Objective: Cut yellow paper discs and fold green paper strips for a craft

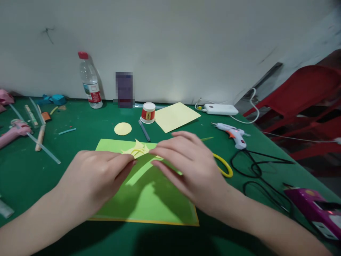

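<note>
Over a bright green sheet with an orange lower edge, both my hands meet at a small piece of pale yellow paper. My left hand pinches its left end between thumb and bent fingers. At the right end, my right hand has its fingertips closed on the paper, with the thumb just below. Pointed pale yellow paper scraps lie right behind the fingertips, partly covered. A yellow loop, like a scissors handle, sticks out from behind my right hand.
Behind stand a water bottle, a red-and-white paper cup and a marker. A paper disc and a cream sheet lie flat. A white glue gun trails black cable at right; a pink glue gun is left.
</note>
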Tool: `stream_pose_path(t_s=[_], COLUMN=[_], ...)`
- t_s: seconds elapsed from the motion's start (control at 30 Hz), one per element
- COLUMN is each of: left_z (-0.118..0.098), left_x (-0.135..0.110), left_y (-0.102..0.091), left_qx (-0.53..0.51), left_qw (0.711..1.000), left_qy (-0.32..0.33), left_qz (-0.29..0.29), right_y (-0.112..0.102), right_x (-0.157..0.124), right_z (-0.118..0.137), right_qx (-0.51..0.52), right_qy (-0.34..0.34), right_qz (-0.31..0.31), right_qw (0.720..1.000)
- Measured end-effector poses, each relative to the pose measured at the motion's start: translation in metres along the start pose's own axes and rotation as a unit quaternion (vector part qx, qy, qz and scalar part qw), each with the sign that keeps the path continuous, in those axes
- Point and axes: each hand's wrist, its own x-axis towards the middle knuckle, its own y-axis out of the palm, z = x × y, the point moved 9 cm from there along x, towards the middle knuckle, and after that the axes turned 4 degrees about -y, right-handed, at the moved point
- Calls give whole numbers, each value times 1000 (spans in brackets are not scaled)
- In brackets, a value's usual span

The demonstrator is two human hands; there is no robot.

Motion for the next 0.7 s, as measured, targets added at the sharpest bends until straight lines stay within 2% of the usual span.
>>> stream_pose_path(t_s=[0.13,0.47,0.7], left_z=[-8,-9,-12], left_x=[-1,-3,-7], left_y=[1,5,12], left_qx=[9,-30,-35], left_qw=[999,999,999], left_qy=[32,34,39], left_qz=[-7,2,11], right_y=[12,17,15], right_x=[12,14,9], right_z=[10,1,4], right_qx=[58,129,111], right_qy=[-18,-37,-51], right_qz=[-10,6,-17], right_qw=[998,991,992])
